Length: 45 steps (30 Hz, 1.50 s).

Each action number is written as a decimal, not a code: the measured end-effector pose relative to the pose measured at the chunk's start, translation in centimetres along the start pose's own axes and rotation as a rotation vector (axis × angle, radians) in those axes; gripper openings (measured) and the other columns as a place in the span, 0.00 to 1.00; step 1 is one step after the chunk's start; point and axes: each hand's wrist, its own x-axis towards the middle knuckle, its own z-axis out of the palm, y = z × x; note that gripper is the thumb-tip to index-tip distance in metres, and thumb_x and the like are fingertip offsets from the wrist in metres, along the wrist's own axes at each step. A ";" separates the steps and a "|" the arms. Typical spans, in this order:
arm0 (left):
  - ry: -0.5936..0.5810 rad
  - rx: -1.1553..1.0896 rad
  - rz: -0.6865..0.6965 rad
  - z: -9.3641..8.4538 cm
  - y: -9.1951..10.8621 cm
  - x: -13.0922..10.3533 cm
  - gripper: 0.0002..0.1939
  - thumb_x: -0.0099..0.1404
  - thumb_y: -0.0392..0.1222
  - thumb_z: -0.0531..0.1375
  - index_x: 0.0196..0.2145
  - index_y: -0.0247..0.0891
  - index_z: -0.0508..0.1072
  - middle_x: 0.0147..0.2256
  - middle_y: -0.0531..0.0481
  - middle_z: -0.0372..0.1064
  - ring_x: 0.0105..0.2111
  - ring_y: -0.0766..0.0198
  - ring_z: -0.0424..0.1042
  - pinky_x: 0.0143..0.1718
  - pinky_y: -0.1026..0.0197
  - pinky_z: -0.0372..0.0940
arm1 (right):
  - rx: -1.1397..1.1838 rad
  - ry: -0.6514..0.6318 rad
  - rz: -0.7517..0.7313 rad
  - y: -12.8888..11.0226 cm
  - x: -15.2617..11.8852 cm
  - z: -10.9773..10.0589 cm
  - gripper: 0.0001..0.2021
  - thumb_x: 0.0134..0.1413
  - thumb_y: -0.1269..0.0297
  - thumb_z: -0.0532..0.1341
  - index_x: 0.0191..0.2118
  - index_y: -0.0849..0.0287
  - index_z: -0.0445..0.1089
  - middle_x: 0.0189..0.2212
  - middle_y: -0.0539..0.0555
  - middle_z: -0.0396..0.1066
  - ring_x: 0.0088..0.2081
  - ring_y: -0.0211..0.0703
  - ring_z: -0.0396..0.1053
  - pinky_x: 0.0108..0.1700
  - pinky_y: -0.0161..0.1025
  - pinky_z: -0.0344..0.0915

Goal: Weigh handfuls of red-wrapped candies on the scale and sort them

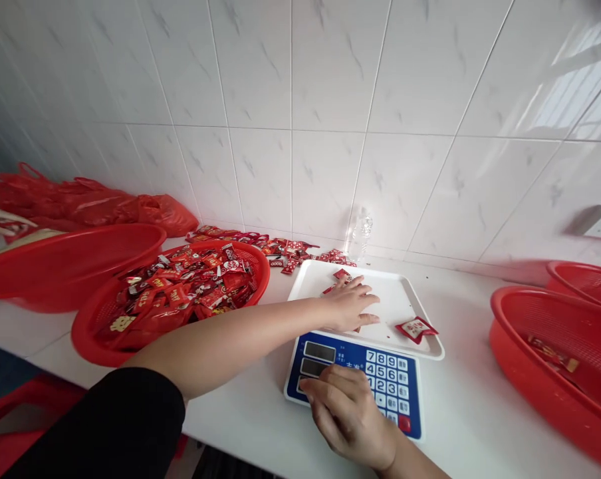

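Note:
My left hand (353,307) reaches across onto the white weighing tray (305,283), palm down with its fingers spread. Small red wrapped packets (341,274) lie by and partly under it. Another red and white packet (417,328) rests at the tray's right corner, apart from the hand. In front of the tray is the scale's blue keypad panel (414,399). My right hand (353,416) is above the left part of that panel, its fingers curled in and nothing seen in them. It covers part of the displays and keys.
A red basket (263,266) heaped with wrapped sweets stands left, beside a red basin (76,266) and red plastic bags (91,203). Loose packets (293,247) and a clear bottle (363,233) lie along the wall. More red baskets (540,359) stand right. Another person's gloved hand (6,219) shows far left.

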 end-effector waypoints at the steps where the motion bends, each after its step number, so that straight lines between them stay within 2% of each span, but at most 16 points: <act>1: -0.001 -0.014 0.011 -0.1 0.2 0.1 0.28 0.70 0.56 0.46 0.62 0.40 0.60 0.65 0.43 0.51 0.67 0.46 0.37 0.63 0.40 0.38 | 0.004 0.001 -0.003 0.0 0.0 0.0 0.13 0.56 0.78 0.55 0.47 0.64 0.66 0.26 0.53 0.70 0.27 0.38 0.63 0.28 0.35 0.59; 6: -0.061 -0.067 0.197 0.9 3.4 1.9 0.28 0.70 0.57 0.44 0.65 0.48 0.53 0.67 0.51 0.45 0.67 0.49 0.33 0.63 0.38 0.37 | 0.000 0.009 0.017 0.1 0.0 0.0 0.12 0.56 0.78 0.55 0.46 0.63 0.66 0.25 0.52 0.69 0.26 0.38 0.62 0.27 0.35 0.58; 8: -0.085 -0.089 0.249 1.5 4.5 2.8 0.29 0.70 0.56 0.44 0.66 0.47 0.51 0.67 0.54 0.44 0.68 0.51 0.31 0.63 0.39 0.37 | -0.017 0.020 0.024 0.2 -0.1 0.1 0.12 0.56 0.78 0.55 0.45 0.63 0.67 0.24 0.52 0.68 0.25 0.38 0.62 0.27 0.35 0.58; 10: -0.086 -0.088 0.261 1.7 5.0 3.4 0.29 0.70 0.54 0.44 0.65 0.43 0.54 0.66 0.53 0.47 0.68 0.52 0.31 0.63 0.41 0.39 | -0.035 0.022 0.022 0.3 -0.2 0.1 0.12 0.56 0.78 0.54 0.45 0.62 0.67 0.24 0.52 0.68 0.25 0.38 0.62 0.26 0.36 0.58; 13: -0.049 -0.041 0.259 1.3 4.1 3.0 0.26 0.70 0.52 0.47 0.60 0.38 0.63 0.63 0.49 0.56 0.67 0.51 0.36 0.63 0.43 0.41 | -0.050 0.011 0.019 0.3 -0.3 0.1 0.12 0.57 0.77 0.54 0.45 0.62 0.66 0.24 0.52 0.69 0.25 0.38 0.64 0.27 0.35 0.59; 18: 0.027 -0.022 0.153 0.2 0.3 -0.6 0.22 0.69 0.54 0.50 0.54 0.43 0.68 0.58 0.48 0.64 0.66 0.51 0.42 0.64 0.44 0.37 | -0.038 -0.012 0.028 0.1 -0.2 0.0 0.12 0.58 0.76 0.53 0.46 0.61 0.66 0.25 0.52 0.70 0.26 0.38 0.64 0.28 0.35 0.60; 21: 0.095 -0.080 0.073 -0.2 -2.2 -2.5 0.25 0.67 0.59 0.52 0.55 0.42 0.67 0.61 0.45 0.58 0.66 0.49 0.44 0.64 0.45 0.40 | -0.033 -0.006 0.022 0.0 0.0 0.0 0.12 0.58 0.76 0.52 0.46 0.61 0.65 0.25 0.52 0.70 0.25 0.38 0.63 0.27 0.35 0.59; 23: 0.149 -0.125 -0.019 -0.2 -3.7 -2.7 0.29 0.68 0.60 0.49 0.58 0.41 0.63 0.64 0.43 0.52 0.66 0.50 0.44 0.63 0.47 0.43 | -0.032 0.003 0.016 -0.1 0.1 0.1 0.12 0.58 0.76 0.53 0.46 0.61 0.66 0.25 0.52 0.69 0.24 0.37 0.63 0.27 0.35 0.58; 25: 0.178 -0.143 -0.104 -0.1 -4.9 -2.1 0.30 0.69 0.60 0.46 0.60 0.40 0.60 0.65 0.42 0.49 0.66 0.53 0.44 0.63 0.50 0.45 | -0.029 0.007 0.016 -0.1 0.1 0.2 0.11 0.58 0.76 0.53 0.46 0.62 0.66 0.24 0.52 0.69 0.24 0.38 0.63 0.27 0.35 0.58; 28: 0.159 -0.132 -0.175 0.1 -6.1 -0.1 0.30 0.70 0.60 0.44 0.61 0.40 0.59 0.65 0.43 0.49 0.65 0.54 0.46 0.63 0.50 0.44 | -0.031 0.009 0.034 0.0 0.1 0.3 0.11 0.57 0.76 0.53 0.44 0.62 0.66 0.24 0.52 0.69 0.24 0.38 0.63 0.26 0.35 0.58; 30: 0.121 -0.124 -0.194 0.2 -6.4 1.2 0.30 0.70 0.61 0.44 0.62 0.42 0.58 0.65 0.44 0.49 0.64 0.51 0.47 0.63 0.47 0.42 | -0.036 0.017 0.044 0.1 0.1 0.3 0.11 0.57 0.77 0.53 0.44 0.62 0.66 0.24 0.52 0.69 0.24 0.38 0.63 0.26 0.35 0.58; 32: 0.077 -0.121 -0.187 0.3 -6.4 2.3 0.30 0.69 0.61 0.44 0.60 0.41 0.61 0.63 0.44 0.54 0.63 0.50 0.51 0.62 0.45 0.44 | -0.053 0.026 0.041 0.2 0.0 0.3 0.12 0.57 0.77 0.52 0.44 0.61 0.66 0.24 0.52 0.70 0.24 0.38 0.64 0.26 0.35 0.59; 35: 0.043 -0.118 -0.155 0.2 -6.2 2.5 0.29 0.69 0.61 0.44 0.55 0.39 0.68 0.57 0.43 0.63 0.59 0.52 0.58 0.58 0.51 0.51 | -0.083 0.030 0.039 0.2 0.1 0.3 0.12 0.57 0.77 0.53 0.45 0.61 0.66 0.25 0.52 0.70 0.25 0.37 0.65 0.28 0.35 0.61; 39: 0.026 -0.135 -0.153 -0.5 -5.6 0.5 0.34 0.66 0.67 0.43 0.56 0.41 0.66 0.57 0.42 0.63 0.58 0.52 0.59 0.57 0.52 0.53 | -0.083 0.030 0.038 0.0 0.2 0.3 0.12 0.57 0.77 0.53 0.44 0.61 0.66 0.25 0.52 0.70 0.25 0.37 0.64 0.27 0.35 0.60; 42: -0.013 -0.160 -0.163 -1.2 -4.8 -1.6 0.40 0.61 0.72 0.44 0.62 0.44 0.59 0.60 0.39 0.59 0.62 0.47 0.53 0.59 0.46 0.50 | -0.059 0.015 0.043 -0.1 0.3 0.3 0.12 0.57 0.77 0.53 0.45 0.61 0.66 0.25 0.52 0.71 0.25 0.37 0.64 0.27 0.35 0.60; 45: -0.063 -0.165 -0.172 -1.2 -3.7 -3.0 0.45 0.55 0.76 0.49 0.64 0.51 0.55 0.65 0.40 0.49 0.64 0.39 0.45 0.59 0.38 0.44 | -0.047 0.003 0.049 -0.1 0.3 0.3 0.12 0.57 0.77 0.53 0.45 0.61 0.66 0.25 0.52 0.71 0.25 0.37 0.65 0.28 0.34 0.60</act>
